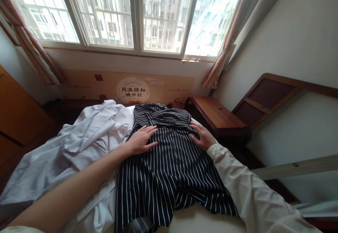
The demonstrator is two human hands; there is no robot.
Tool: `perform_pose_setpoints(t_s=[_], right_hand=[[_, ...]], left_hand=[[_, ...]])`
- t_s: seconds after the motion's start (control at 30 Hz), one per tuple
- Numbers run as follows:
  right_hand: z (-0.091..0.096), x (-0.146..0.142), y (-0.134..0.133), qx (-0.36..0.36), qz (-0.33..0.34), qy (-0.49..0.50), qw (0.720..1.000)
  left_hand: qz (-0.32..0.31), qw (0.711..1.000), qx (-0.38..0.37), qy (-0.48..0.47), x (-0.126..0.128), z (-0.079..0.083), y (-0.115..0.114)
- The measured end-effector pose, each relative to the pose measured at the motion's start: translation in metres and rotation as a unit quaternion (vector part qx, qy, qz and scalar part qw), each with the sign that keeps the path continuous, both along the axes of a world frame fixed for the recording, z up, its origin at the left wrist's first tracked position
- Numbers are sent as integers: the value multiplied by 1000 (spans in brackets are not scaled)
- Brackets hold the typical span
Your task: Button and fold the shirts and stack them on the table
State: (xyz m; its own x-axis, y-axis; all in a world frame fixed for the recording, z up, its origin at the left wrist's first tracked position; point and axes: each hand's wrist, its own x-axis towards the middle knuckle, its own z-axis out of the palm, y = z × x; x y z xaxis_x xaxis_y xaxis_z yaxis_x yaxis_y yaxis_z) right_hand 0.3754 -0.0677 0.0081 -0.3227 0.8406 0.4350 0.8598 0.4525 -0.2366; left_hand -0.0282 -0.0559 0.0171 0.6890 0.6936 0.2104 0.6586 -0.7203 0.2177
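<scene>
A black garment with white stripes [169,155] lies spread out in front of me, its collar end towards the window and its lower edge towards me. Buttons run down its middle. My left hand [142,139] rests flat on its left side, fingers stretched out and thumb apart. On the opposite edge lies my right hand [202,134], fingers spread and touching the striped cloth. Neither hand grips anything. Near the collar a strip of the same striped fabric lies folded across. Rumpled white cloth [95,131] is heaped along the garment's left side, partly under my left forearm.
A low wooden table [216,111] stands at the back right, beside a leaning wooden frame [266,99]. Behind the garment a printed beige panel [163,83] runs below the barred window [161,18]. Curtains [224,57] hang at both sides. An orange-brown cabinet [21,109] is at left.
</scene>
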Motion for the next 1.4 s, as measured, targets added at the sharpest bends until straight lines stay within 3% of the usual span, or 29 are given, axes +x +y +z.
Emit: perform_pose_setpoints(t_s=[0.17,0.33,0.57,0.7,0.97,1.13,1.4], right_hand=[[-9,18,-33,6,-179,-46,983],[-11,27,-56,-72,-228,-43,970],[2,28,-65,-132,-317,-106,933],[0,29,-64,-127,-295,-84,943],[-20,42,-76,-50,-179,-17,982],[-24,43,-77,-25,-170,-19,985],[4,18,-89,84,-65,-49,993]], left_hand=[[-89,995,-32,24,-19,2,-30],[-104,993,-28,47,-26,-6,-34],[-112,991,-17,75,-23,2,-27],[-101,992,-22,73,-22,-1,-29],[-68,996,-33,55,-22,-9,-36],[-60,997,-31,46,-25,-6,-36],[-64,997,-23,28,-32,9,-74]])
